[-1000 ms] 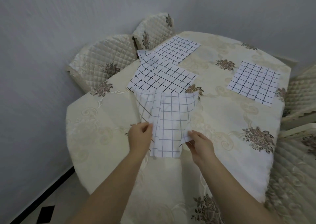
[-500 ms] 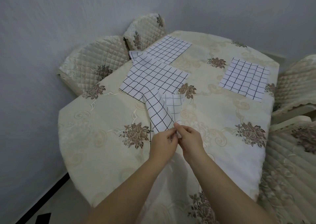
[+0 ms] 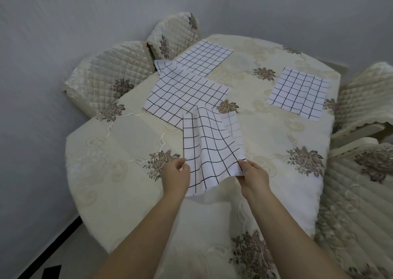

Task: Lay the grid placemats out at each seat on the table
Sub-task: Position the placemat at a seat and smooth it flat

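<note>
Pale grey walls meet in a corner behind a rounded counter (image 3: 119, 151) draped in glossy cream cloth embroidered with brown flower sprays. Two bare forearms reach in from the bottom edge, wrists roughly level. The left hand (image 3: 175, 176) curls its fingers inward, and its grip pinches the near left edge of the held placemat (image 3: 210, 149). The right hand (image 3: 254, 175) sets its thumb on top, its grip nipping the near right corner.

Between the hands, the thin white fabric with its black grid sags and ripples into long folds. A turned-over strip along its right side shows a fainter grid. Its far end reaches over the near corner of the middle placemat (image 3: 185, 95), which lies flat toward the counter's left. That one overlaps the far placemat (image 3: 204, 57) beyond it. The right placemat (image 3: 299, 93) lies flat near the right rim, well apart from the others.

Padded chair covers in the same cream ring the counter. The left chair (image 3: 110, 74) is diamond-quilted, and the near right chair (image 3: 361, 204) is stitched in long ribs.
</note>
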A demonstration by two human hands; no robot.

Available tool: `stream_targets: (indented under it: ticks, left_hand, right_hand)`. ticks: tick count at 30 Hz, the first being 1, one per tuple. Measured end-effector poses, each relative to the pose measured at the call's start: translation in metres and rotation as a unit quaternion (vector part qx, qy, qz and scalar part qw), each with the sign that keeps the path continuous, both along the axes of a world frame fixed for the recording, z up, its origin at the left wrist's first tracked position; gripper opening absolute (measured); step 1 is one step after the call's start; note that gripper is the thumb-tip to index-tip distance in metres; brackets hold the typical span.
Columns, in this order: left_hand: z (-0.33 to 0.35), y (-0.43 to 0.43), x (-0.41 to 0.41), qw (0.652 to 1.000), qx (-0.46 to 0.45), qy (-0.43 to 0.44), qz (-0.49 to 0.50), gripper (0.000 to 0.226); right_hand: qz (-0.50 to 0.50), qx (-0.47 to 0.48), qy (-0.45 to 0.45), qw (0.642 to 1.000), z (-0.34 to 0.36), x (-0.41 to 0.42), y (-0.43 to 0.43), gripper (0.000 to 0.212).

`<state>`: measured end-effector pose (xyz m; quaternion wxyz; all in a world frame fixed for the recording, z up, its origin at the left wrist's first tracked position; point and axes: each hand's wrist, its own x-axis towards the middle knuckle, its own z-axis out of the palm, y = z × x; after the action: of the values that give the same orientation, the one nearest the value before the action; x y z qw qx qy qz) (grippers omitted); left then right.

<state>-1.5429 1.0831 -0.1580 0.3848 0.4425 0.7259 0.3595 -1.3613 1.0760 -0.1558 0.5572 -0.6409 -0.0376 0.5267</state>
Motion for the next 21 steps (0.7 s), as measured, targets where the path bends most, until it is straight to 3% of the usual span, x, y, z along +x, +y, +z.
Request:
stream_targets:
  ticks: [8, 11, 14, 16, 18, 21]
  left_hand:
    - [-0.016, -0.006, -0.015, 0.992, -0.123, -0.033, 0.017, 0.005]
    - [-0.03, -0.004, -0.019, 0.987, -0.147, -0.06, 0.024, 0.03]
    - [-0.051, 0.001, -0.024, 0.982, -0.158, -0.106, 0.012, 0.014]
    - [-0.05, 0.002, -0.023, 0.978, -0.173, -0.12, -0.003, 0.009]
    - [-0.044, -0.001, -0.02, 0.978, -0.177, -0.108, -0.015, 0.005]
    - [-0.037, -0.003, -0.015, 0.98, -0.179, -0.084, -0.016, 0.026]
  right_hand:
    - [-0.006, -0.078, -0.028, 0.997, -0.023, 0.017, -0.023, 0.005]
    - [-0.015, -0.082, -0.026, 0.996, -0.027, 0.02, -0.03, 0.015]
    - [-0.008, -0.105, -0.034, 0.994, -0.027, 0.022, -0.036, 0.003]
    - [-0.01, -0.116, -0.035, 0.993, -0.03, 0.023, -0.039, 0.017]
    - [-0.006, -0.129, -0.033, 0.991, -0.033, 0.024, -0.042, 0.015]
    - [-0.001, -0.145, 0.0, 0.989, -0.032, 0.026, -0.046, 0.01]
